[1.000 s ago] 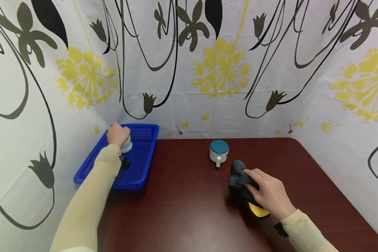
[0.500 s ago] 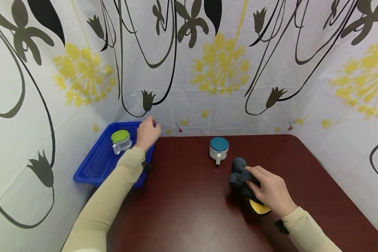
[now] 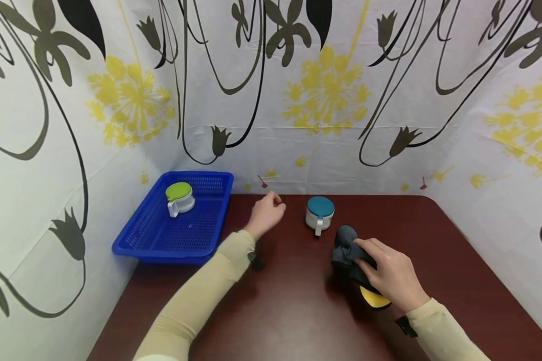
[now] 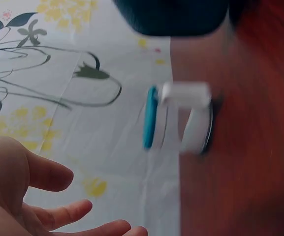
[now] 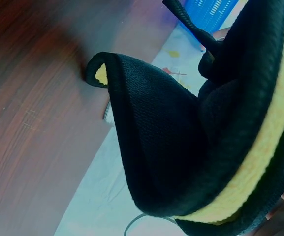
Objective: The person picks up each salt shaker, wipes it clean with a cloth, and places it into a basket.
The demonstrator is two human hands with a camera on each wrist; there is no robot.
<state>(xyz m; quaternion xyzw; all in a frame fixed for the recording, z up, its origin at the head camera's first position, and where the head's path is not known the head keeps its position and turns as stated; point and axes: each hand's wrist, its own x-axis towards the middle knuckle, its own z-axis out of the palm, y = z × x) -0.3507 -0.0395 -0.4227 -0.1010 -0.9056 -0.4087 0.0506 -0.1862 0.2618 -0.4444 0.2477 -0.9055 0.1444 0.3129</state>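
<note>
A white cup with a teal lid (image 3: pixel 319 213) stands on the dark red table (image 3: pixel 280 301); the left wrist view shows the teal-lidded cup (image 4: pixel 178 120) close up. My left hand (image 3: pixel 265 215) hovers just left of it, empty, fingers loosely spread (image 4: pixel 58 211). A white cup with a green lid (image 3: pixel 179 198) stands in the blue basket (image 3: pixel 162 240) at the far left. My right hand (image 3: pixel 388 273) grips a dark grey cloth with a yellow underside (image 3: pixel 347 250) on the table, in front of the teal-lidded cup. The right wrist view is filled by the cloth (image 5: pixel 181 137).
Patterned curtain walls close in the table on the left, back and right. The basket sits against the left wall at the table's far left corner. The table's near edge lies below both forearms.
My left hand let go of the green-lidded cup in the basket and moved right across the table toward the teal-lidded cup. The right hand and cloth stayed put.
</note>
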